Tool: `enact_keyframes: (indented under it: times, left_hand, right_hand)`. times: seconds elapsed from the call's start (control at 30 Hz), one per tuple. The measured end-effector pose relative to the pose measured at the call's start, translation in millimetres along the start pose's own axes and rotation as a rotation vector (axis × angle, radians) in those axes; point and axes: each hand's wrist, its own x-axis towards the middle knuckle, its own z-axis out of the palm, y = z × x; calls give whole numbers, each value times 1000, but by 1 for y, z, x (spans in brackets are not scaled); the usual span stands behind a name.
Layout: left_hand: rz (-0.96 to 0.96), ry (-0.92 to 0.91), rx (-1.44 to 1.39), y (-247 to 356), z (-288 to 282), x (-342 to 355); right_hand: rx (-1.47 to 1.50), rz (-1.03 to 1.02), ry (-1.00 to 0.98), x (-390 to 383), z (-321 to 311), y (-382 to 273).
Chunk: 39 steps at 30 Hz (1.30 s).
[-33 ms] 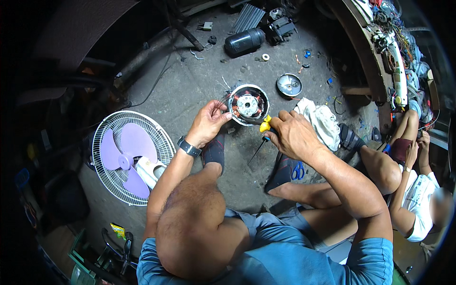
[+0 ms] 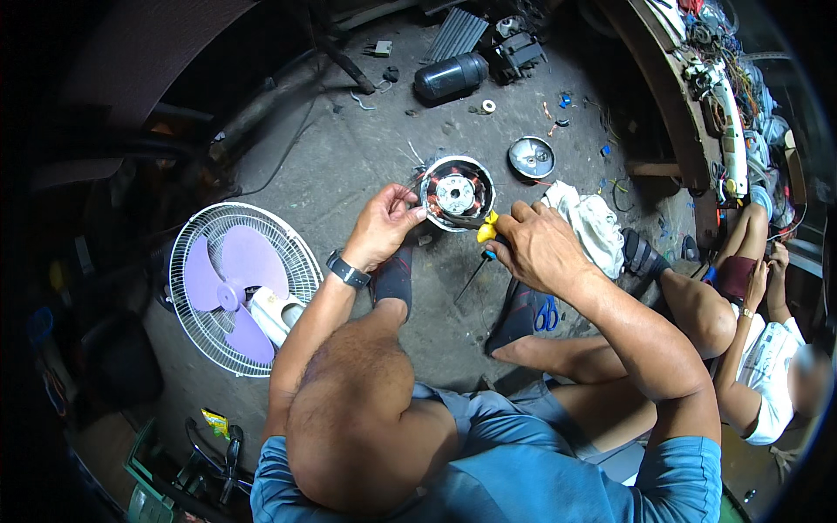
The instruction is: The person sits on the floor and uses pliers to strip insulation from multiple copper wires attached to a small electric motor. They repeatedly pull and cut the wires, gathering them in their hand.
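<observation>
An electric fan motor (image 2: 457,193) sits in its open round white housing, copper windings showing round a pale metal centre. The fingers of my left hand (image 2: 384,228) are curled, with the thumb pressed on the housing's left edge. Yellow-handled pliers (image 2: 486,229) are gripped in my right hand (image 2: 542,248), their dark jaws at the housing's lower right rim. Below that hand points a thin screwdriver (image 2: 473,277) with a blue and black end; whether it is held too, I cannot tell. A round metal cover (image 2: 531,157) lies beyond, to the right.
A fan guard with purple blades (image 2: 229,296) rests at my left. White cloth (image 2: 586,225) and blue scissors (image 2: 547,314) lie to the right. A dark cylinder (image 2: 451,77) is at the back. Another person (image 2: 758,366) sits at the far right, beside a cluttered shelf (image 2: 697,122).
</observation>
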Motion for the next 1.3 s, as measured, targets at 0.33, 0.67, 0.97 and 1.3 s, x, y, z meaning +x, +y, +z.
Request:
enact_keyframes:
  times: [0.33,0.67,0.97,1.3]
  left_hand:
    - [15,-10,48,-1,-3,3]
    - [21,9,34,-1,-2,2]
    - [20,3,31,2,-3,1]
    - [19,-6,61,1,-4,2]
  right_hand:
    - [-23,-38,7,3,4,3]
    - [-90,-65,36,2,4,2]
    - [-77,-58,40,2,5,0]
    - [74,14,-113,1,10,2]
